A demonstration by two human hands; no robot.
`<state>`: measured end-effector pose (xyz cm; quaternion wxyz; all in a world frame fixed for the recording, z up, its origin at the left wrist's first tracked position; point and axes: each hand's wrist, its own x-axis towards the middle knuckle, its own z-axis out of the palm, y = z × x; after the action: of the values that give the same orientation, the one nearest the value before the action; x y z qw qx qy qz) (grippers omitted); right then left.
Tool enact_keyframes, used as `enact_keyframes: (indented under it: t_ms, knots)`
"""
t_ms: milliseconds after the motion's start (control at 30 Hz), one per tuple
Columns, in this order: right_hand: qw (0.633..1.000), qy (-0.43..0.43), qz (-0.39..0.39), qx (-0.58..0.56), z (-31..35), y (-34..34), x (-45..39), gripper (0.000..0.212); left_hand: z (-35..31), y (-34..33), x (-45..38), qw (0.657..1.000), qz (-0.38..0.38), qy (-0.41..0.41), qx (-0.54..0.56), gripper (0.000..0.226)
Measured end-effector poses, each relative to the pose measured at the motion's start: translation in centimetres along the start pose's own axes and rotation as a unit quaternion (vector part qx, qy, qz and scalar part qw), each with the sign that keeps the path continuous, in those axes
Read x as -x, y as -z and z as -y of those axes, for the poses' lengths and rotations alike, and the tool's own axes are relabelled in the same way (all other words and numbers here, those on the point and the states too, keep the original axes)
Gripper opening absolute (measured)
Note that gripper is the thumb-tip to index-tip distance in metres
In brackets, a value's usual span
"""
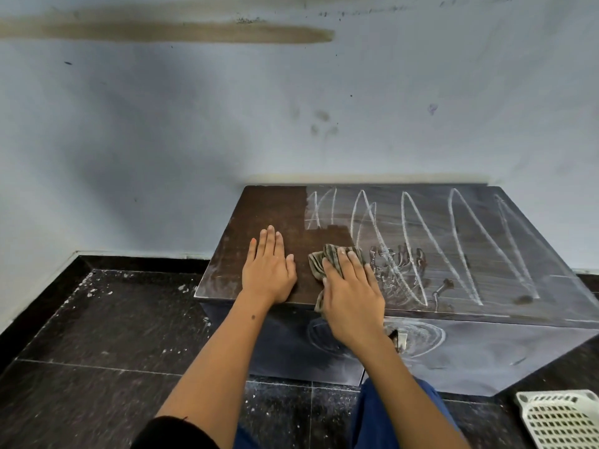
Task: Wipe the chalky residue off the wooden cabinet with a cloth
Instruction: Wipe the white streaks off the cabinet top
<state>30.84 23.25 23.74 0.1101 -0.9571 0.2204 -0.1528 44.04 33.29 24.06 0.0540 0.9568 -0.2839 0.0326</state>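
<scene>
Against pale blue wall (pixel 227 124), low dark wooden cabinet (pixel 275 205) with white chalk loops (pixel 463 244) across its top, left hand (pixel 269 270) flat and released on wiped wood, right hand (pixel 351 306) pressing crumpled brownish striped cloth (pixel 319 260), fingers straight.

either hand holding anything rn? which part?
Right hand presses the cloth flat onto the cabinet top, fingers over its middle; no closed grip visible. Left hand rests flat on the wood, holding nothing.
</scene>
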Motion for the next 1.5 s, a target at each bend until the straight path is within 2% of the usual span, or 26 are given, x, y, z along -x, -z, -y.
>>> enact_keyframes:
  t_ms: [267,500,700,900,967,1100,1167,1267,1367,1433,1500]
  knots:
    - [0.996,0.008,0.085,-0.012,0.7,0.5,-9.5,0.048,0.2,0.1,0.1,1.000,0.008,0.000,0.020,0.058]
    - [1.000,-0.012,0.002,-0.008,1.4,-1.1,-3.8,0.049,0.4,-0.2,-0.1,1.000,-0.003,-0.003,0.022,0.058]
    - [0.998,-0.008,0.048,-0.031,2.0,-0.9,-10.4,0.054,0.4,-0.2,0.0,0.999,-0.017,-0.005,0.028,0.057]
    - [0.995,-0.047,0.090,0.001,3.6,-2.2,-17.4,0.068,0.3,-0.5,-0.1,0.999,-0.026,-0.004,0.028,0.057]
    - [0.995,-0.028,0.092,0.013,4.9,-2.7,-18.1,0.072,0.2,-0.5,-0.1,0.999,-0.026,-0.002,0.029,0.057]
    - [0.993,0.050,0.111,-0.006,4.6,-2.7,-18.8,0.059,0.4,-0.4,-0.1,0.999,-0.023,-0.008,0.022,0.057]
    - [0.994,0.028,0.108,-0.008,2.8,-2.3,-19.5,0.058,0.5,-0.4,0.0,1.000,-0.019,-0.009,0.021,0.058]
    - [0.995,-0.052,0.085,0.013,0.4,-1.8,-20.8,0.065,0.4,-0.5,0.0,1.000,-0.018,-0.007,0.016,0.058]
    - [0.990,-0.110,0.087,0.015,0.7,-1.9,-21.9,0.069,0.3,-0.6,-0.1,1.000,-0.030,-0.006,0.006,0.058]
    - [0.990,-0.107,0.089,0.018,2.4,-2.4,-22.4,0.069,0.3,-0.8,0.0,0.999,-0.036,-0.004,0.004,0.058]
    - [0.994,-0.054,0.089,0.022,4.7,-3.1,-22.6,0.069,0.3,-0.8,-0.1,0.999,-0.036,-0.006,0.006,0.058]
